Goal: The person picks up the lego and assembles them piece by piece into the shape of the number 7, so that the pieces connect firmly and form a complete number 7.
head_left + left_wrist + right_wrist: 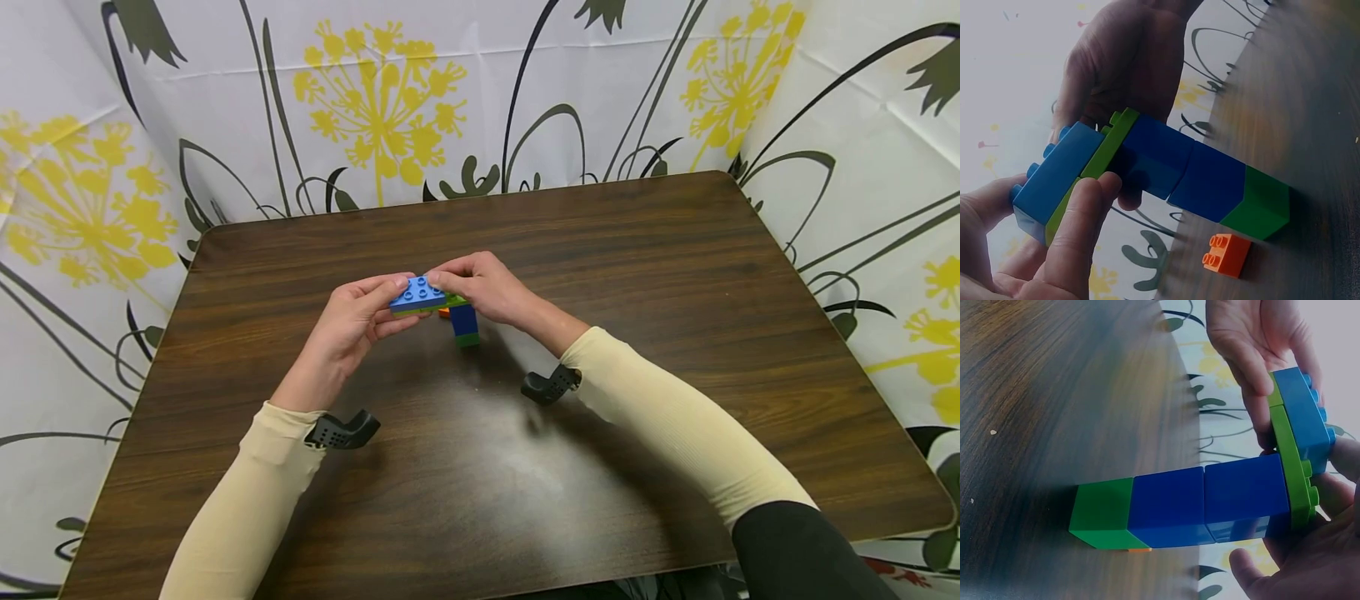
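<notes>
A toy-brick tower stands upright on the table: a green brick [1260,203] at the base, two dark blue bricks [1166,503] above it, then a flat lime-green layer [1291,450] jutting to the left. On the jutting part lies a light blue studded brick [420,293]. My left hand [348,321] pinches the overhanging left end, thumb at the light blue brick and fingers under the lime layer. From the right, my right hand [491,287] grips the top of the tower, its thumb on the light blue brick near the studs.
Behind the tower's base, a small orange brick [1229,255] sits on the brown wood-grain table [637,275]. A white curtain [480,100] with yellow and grey plant prints hangs along the table's back and sides.
</notes>
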A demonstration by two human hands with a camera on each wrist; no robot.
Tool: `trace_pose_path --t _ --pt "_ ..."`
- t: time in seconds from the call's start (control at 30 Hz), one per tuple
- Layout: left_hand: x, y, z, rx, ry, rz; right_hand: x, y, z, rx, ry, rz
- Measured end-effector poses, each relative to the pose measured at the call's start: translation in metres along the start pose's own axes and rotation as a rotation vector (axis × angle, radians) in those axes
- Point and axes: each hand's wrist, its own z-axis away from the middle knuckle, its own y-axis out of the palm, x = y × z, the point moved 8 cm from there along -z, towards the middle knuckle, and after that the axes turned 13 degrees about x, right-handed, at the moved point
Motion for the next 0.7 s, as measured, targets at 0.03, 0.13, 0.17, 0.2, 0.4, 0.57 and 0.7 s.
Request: trace_pose_path --t 0.03,0.13,0.17,0.2,0.4,0.57,0.7 --pt "0.000 0.000 0.000 0.002 0.004 0.006 0.000 0.000 0.000 0.000 0.001 0.001" --pt "0.000 0.000 0.000 0.006 0.010 0.013 0.000 0.000 0.000 0.002 0.002 0.001" --pt "0.000 0.000 0.000 0.004 0.008 0.011 0.000 0.000 0.000 0.003 0.001 0.002" --pt "0.000 0.000 0.000 -0.001 0.004 0.007 -0.001 0.000 0.000 0.004 0.001 0.001" --pt "0.004 -0.002 0.001 -0.023 -0.028 -0.021 -0.010 -0.001 0.000 -0.002 0.018 -0.002" --pt "0.004 -0.001 0.000 -0.009 -0.028 -0.005 -0.027 -0.008 -0.002 -0.013 0.038 -0.052" --pt "0.005 0.001 -0.001 0.016 -0.031 0.019 -0.046 -0.015 -0.003 -0.029 0.042 -0.083"
